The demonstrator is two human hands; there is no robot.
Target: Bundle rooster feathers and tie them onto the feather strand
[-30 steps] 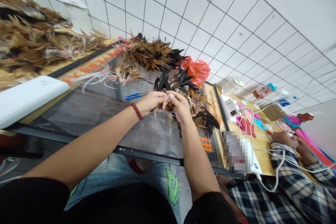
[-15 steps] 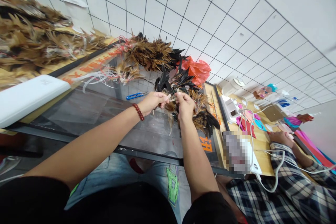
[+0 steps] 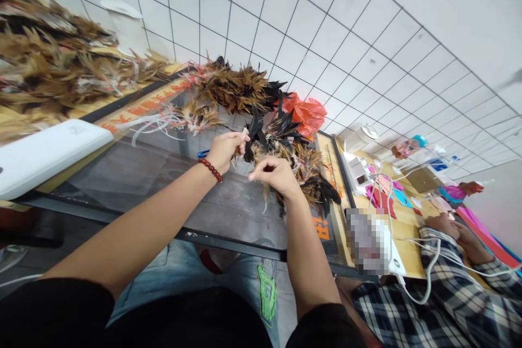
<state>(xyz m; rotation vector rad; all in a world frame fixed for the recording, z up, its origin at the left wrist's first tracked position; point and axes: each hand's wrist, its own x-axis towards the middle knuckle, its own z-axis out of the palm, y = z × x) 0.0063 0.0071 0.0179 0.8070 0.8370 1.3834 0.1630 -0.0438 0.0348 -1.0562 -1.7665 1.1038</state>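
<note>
My left hand (image 3: 228, 151), with a dark red bead bracelet at its wrist, is closed on a small bunch of black feathers (image 3: 256, 133). The pale base of the bunch sits between thumb and fingers. My right hand (image 3: 278, 175) is just to the right and nearer to me, its thumb and forefinger pinched together. Whatever lies in that pinch, if anything, is too small to see. Behind and right of it spreads a pile of brown and black feathers (image 3: 312, 166). Blue thread snips (image 3: 203, 154) lie partly hidden behind my left hand.
A larger feather bundle (image 3: 236, 86) and a red plastic bag (image 3: 306, 114) lie along the wall. White ties (image 3: 157, 122) and a white case (image 3: 53, 155) are at left. At right are a power strip (image 3: 396, 265), cables and a person's plaid sleeve (image 3: 438, 266).
My hands have come apart. The left has moved slightly left and up with the black feathers; the right has dropped nearer to me, still pinched. The view has shifted slightly.
</note>
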